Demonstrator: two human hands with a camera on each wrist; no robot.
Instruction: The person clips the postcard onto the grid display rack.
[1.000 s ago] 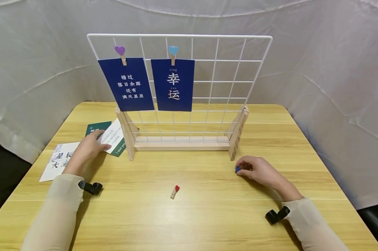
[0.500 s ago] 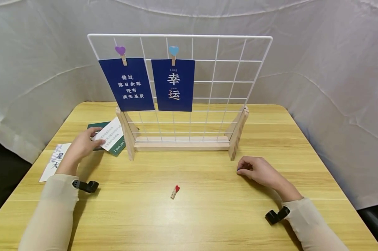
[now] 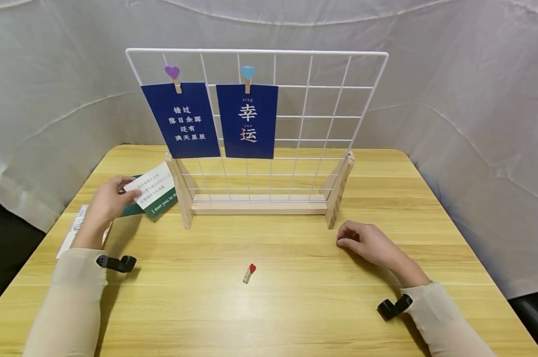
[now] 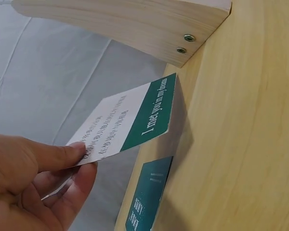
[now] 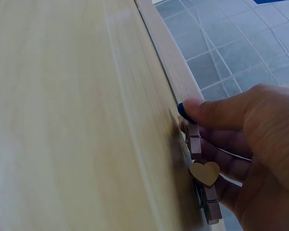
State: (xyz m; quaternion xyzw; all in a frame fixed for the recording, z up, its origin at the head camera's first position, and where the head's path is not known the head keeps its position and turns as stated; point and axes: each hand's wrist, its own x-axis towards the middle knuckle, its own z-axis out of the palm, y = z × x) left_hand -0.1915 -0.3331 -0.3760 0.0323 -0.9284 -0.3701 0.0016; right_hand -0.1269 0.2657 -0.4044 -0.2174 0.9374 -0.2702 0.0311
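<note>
The left hand (image 3: pixel 108 203) is pinching a card (image 3: pixel 154 191) by its corner, lifting it off the table (image 3: pixel 295 307) beside the stand (image 3: pixel 260 203). The right hand (image 3: pixel 367 243) is curling around two pegs (image 5: pixel 202 175), resting on the table right of the stand.

In the head view the right hand (image 3: pixel 367 243) covers whatever it holds; only the wrist view shows wooden clips (image 5: pixel 202 178) under its fingers, one with a dark blue tip half hidden by the thumb, and how many clips there are cannot be told. Under the left hand (image 3: pixel 105 206), the green card (image 4: pixel 144 202) is cut off by the picture's lower edge. The small print on the white card (image 4: pixel 120 125) pinched there is too fine to read.
</note>
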